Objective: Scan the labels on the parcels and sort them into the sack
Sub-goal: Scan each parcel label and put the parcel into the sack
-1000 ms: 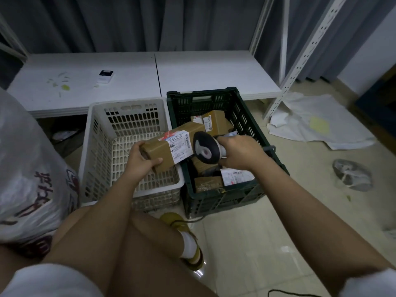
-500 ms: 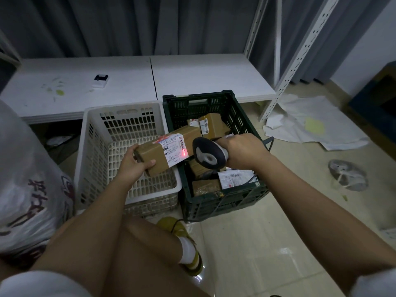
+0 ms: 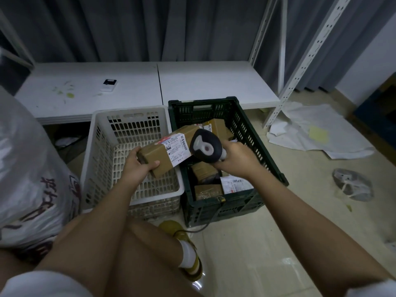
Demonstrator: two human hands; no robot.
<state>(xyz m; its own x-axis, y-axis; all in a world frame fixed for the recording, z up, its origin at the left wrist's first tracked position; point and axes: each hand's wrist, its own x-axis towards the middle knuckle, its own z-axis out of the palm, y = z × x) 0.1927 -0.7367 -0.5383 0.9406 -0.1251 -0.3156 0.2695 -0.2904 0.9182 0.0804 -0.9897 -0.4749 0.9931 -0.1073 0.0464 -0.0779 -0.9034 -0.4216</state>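
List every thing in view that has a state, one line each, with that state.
Left hand: grips the long cardboard parcel by its near end.
Long cardboard parcel: held over the white basket, tilted, label facing up.
Right hand: grips the barcode scanner.
Barcode scanner: held by the label, no red light visible.
White basket: holds nothing visible.
Green crate: holds several parcels.
Sack: bulging, at left.

Matt cardboard parcel [image 3: 165,151], glossy floor tiles [image 3: 267,243]
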